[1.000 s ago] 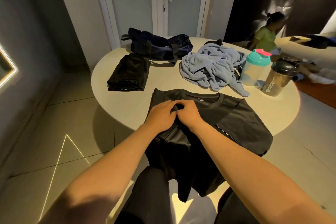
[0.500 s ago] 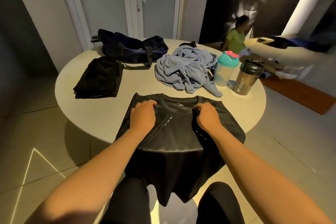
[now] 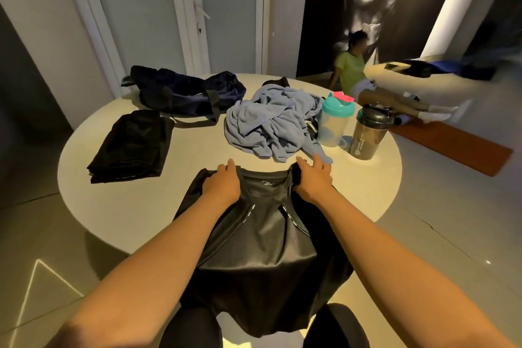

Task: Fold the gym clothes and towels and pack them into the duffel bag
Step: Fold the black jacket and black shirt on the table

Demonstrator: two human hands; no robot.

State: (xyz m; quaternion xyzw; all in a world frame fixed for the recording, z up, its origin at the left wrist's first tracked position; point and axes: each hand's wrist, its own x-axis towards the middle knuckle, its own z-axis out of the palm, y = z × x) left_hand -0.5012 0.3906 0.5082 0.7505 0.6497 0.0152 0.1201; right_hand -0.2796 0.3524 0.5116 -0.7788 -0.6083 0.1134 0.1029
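Note:
A black T-shirt (image 3: pixel 262 237) lies at the near edge of the round table (image 3: pixel 192 155), both sleeves folded in, its lower half hanging off the edge. My left hand (image 3: pixel 221 185) presses flat on the shirt's left shoulder, fingers straight. My right hand (image 3: pixel 313 181) lies on the right shoulder with fingers extended. A crumpled light-blue towel (image 3: pixel 271 127) sits beyond the collar. Folded black clothes (image 3: pixel 131 147) lie at the left. The dark navy duffel bag (image 3: pixel 183 92) rests at the table's far side.
A teal-lidded shaker bottle (image 3: pixel 336 120) and a dark shaker bottle (image 3: pixel 370 133) stand right of the towel. A person in a green top (image 3: pixel 350 68) sits on the floor behind the table. A door stands behind the bag.
My hands moved apart from the shirt's middle and slid up to its shoulders near the collar. Both sleeves now lie folded inward, making the shirt narrower.

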